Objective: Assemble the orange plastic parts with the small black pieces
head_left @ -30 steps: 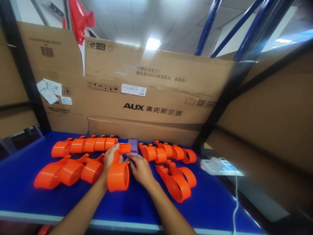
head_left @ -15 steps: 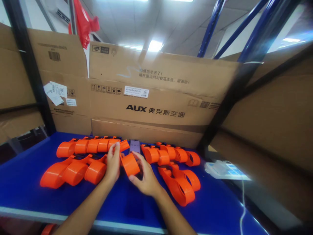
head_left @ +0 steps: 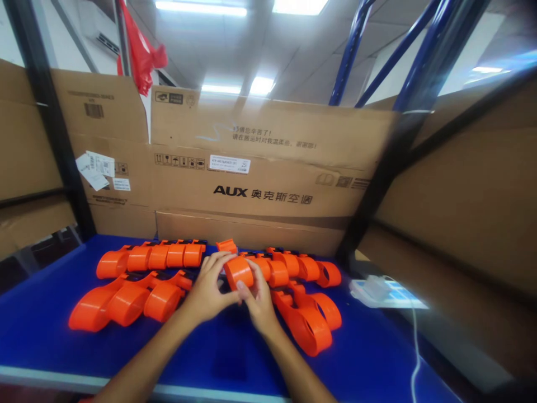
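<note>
Both hands hold one orange plastic ring part [head_left: 237, 270] above the blue table [head_left: 235, 347]. My left hand [head_left: 207, 292] wraps its fingers around the part's left side. From below and to the right, my right hand [head_left: 258, 299] grips the same part with the thumb on its rim. The part's tab end [head_left: 227, 245] points away from me. A row of matching orange parts [head_left: 289, 268] lies just right of the held one.
More orange parts lie in two rows at the left [head_left: 151, 256] [head_left: 126, 299] and a pair at the right [head_left: 312, 320]. A large cardboard box [head_left: 268, 168] walls off the back. A white power strip [head_left: 377, 291] with a cable sits at the right edge.
Both hands carried the orange part rightward and back, up against the right-hand row, and now cover the phone that lay behind it. The camera tilted slightly.
</note>
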A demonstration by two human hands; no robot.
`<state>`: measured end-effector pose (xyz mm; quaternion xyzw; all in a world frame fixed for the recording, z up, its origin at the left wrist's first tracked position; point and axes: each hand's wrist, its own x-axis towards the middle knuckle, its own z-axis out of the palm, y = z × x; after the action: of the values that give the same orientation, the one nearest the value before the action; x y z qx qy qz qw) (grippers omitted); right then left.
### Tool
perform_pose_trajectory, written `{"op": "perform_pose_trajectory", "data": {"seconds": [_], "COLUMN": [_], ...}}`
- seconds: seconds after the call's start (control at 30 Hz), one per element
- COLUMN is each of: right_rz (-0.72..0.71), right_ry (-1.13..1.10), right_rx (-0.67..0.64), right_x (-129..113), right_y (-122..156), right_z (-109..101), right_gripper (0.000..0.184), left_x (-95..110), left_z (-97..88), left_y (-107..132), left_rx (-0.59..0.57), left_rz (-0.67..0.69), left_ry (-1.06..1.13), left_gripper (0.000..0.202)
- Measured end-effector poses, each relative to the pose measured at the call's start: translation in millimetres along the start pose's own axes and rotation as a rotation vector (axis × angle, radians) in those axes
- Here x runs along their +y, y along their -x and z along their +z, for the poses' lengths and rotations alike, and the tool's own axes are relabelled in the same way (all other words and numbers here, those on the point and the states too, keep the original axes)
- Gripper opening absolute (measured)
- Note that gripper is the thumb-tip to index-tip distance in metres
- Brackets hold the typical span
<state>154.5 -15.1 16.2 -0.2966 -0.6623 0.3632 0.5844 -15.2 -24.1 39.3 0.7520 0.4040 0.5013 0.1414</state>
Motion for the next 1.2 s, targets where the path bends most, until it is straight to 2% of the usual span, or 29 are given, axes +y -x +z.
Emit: {"op": "perform_pose_trajectory", "data": {"seconds": [0.1,0.2,0.3,0.4,0.5,0.67,0.87,0.97,1.07,1.13,1.2], "right_rz": [0.017,0.037,0.033,0.008,-0.037,-0.103,-0.127,-0.131,-0.128,-0.118,-0.112], "right_ry": [-0.081,-0.124,-0.060,0.046,0.098,0.112,0.134,0.145,0.143,0.144,0.147], "right_rx": [-0.074,-0.136,-0.076,0.036,0.113,0.131,0.136,0.151,0.168,0.174,0.171], "right_x": [-2,-2,1,2,2,1,-2,-3,-3,-2,-1], "right_y": [0,-1,-1,0,1,1,0,0,0,0,0], "right_z": [1,2,0,-3,-4,-5,-7,-8,-8,-8,-8], "right_gripper": [0.058,0.054,0.049,0.042,0.035,0.027,0.021,0.020,0.019,0.019,0.019], "left_x": [6,3,-9,-26,-43,-62,-77,-82,-88,-94,-99], "left_z": [-22.5,-49.5,-75.7,-91.0,-89.2,-64.5,-45.7,-50.3,-65.5,-77.5,-87.3], "left_y": [-6,-17,-36,-58,-73,-79,-79,-81,-84,-85,-84], "left_rx": [-0.105,-0.185,-0.295,-0.379,-0.471,-0.546,-0.602,-0.612,-0.607,-0.612,-0.632], "left_rz": [0.030,0.056,0.103,0.144,0.180,0.205,0.197,0.196,0.161,0.093,0.028], "left_ry": [-0.029,-0.065,-0.191,-0.385,-0.580,-0.835,-0.957,-0.911,-0.878,-0.900,-0.927], "left_gripper": [0.088,0.080,0.075,0.072,0.070,0.073,0.066,0.083,0.107,0.108,0.101]}}
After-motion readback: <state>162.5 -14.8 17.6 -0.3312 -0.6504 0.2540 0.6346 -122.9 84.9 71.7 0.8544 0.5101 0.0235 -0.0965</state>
